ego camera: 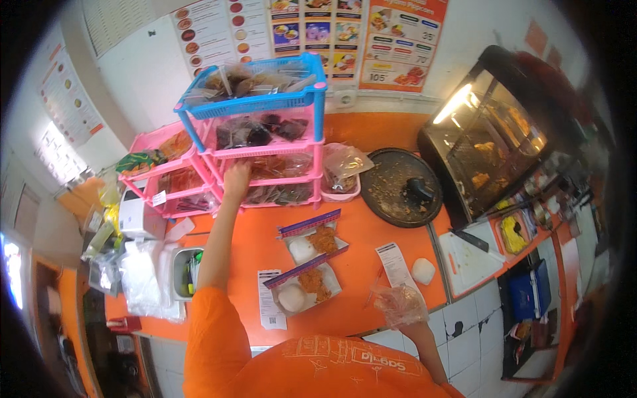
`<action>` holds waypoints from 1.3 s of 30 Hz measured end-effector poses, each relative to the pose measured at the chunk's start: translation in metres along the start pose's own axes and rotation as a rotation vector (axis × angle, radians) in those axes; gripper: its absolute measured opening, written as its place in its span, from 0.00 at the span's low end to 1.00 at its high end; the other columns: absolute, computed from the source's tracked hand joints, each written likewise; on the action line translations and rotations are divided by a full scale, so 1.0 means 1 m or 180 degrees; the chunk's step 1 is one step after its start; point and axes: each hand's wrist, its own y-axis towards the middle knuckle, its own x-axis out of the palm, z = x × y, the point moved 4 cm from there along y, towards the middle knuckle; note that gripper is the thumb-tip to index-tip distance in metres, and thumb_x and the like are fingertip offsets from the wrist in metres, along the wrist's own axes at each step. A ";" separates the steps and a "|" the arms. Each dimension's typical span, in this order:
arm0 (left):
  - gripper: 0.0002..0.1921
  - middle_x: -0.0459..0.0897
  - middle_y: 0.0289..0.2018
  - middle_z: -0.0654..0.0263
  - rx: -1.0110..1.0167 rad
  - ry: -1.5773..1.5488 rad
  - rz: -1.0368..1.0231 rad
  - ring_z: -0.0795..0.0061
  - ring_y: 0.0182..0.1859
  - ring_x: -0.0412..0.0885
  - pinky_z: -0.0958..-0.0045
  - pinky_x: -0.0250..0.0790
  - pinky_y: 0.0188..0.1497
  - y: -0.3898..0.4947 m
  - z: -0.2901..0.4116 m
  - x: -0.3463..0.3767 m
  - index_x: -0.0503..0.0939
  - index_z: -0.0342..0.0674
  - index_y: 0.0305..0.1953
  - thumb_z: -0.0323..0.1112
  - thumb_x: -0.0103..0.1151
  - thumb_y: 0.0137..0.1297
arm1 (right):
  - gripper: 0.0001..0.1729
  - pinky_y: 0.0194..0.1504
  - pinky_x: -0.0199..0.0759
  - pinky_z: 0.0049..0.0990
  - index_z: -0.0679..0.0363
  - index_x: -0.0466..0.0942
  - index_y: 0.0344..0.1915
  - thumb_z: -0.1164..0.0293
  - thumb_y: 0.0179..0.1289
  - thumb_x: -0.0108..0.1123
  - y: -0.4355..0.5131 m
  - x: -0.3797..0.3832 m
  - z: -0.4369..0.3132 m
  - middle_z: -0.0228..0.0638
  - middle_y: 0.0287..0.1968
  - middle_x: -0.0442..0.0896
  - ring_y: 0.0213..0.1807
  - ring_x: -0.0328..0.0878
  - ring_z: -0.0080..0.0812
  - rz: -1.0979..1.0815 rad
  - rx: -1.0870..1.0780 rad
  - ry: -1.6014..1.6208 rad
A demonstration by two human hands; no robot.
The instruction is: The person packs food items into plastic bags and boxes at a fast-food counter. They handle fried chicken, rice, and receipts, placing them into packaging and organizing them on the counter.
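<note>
My bare left hand reaches into a middle tier of the pink and blue plastic rack, beside clear sachets of reddish sauce. Its fingertips are hidden in the shelf, so any hold is unclear. My right hand wears a clear plastic glove and lies over the lower end of a printed receipt; its grip is blurred. A wrapped ball of rice sits just beyond it. Between my hands stand two open paper boxes, the near box and the far box, each with white rice and fried chicken.
A second receipt lies left of the near box. Farther right are a round stone mortar with a pestle, a lit food warmer, and a knife on a cutting board. Plastic bags and a metal tray occupy the left.
</note>
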 end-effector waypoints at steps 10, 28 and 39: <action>0.15 0.80 0.42 0.66 -0.2003 -0.5206 -0.0890 0.83 0.43 0.77 0.79 0.72 0.42 -0.183 0.140 -0.159 0.78 0.37 0.55 0.33 0.51 0.72 | 0.34 0.61 0.64 0.37 0.65 0.64 0.64 0.66 0.60 0.62 0.111 0.065 -0.092 0.40 0.62 0.72 0.65 0.66 0.38 -0.0890 -0.0938 0.3152; 0.31 0.65 0.54 0.48 -0.1067 -0.2042 -0.0400 0.50 0.58 0.64 0.55 0.59 0.58 -0.334 0.166 -0.121 0.66 0.38 0.63 0.29 0.61 0.57 | 0.28 0.50 0.72 0.36 0.52 0.79 0.54 0.54 0.55 0.62 0.224 0.064 -0.021 0.43 0.43 0.84 0.46 0.80 0.41 0.0438 -0.0312 -0.0932; 0.31 0.62 0.55 0.42 -0.1955 -0.2289 -0.0929 0.42 0.55 0.69 0.52 0.65 0.56 -0.372 0.103 -0.035 0.54 0.31 0.66 0.22 0.47 0.60 | 0.27 0.49 0.73 0.42 0.49 0.74 0.59 0.53 0.63 0.53 0.224 0.157 0.056 0.48 0.49 0.82 0.46 0.81 0.48 0.0095 -0.0426 -0.0408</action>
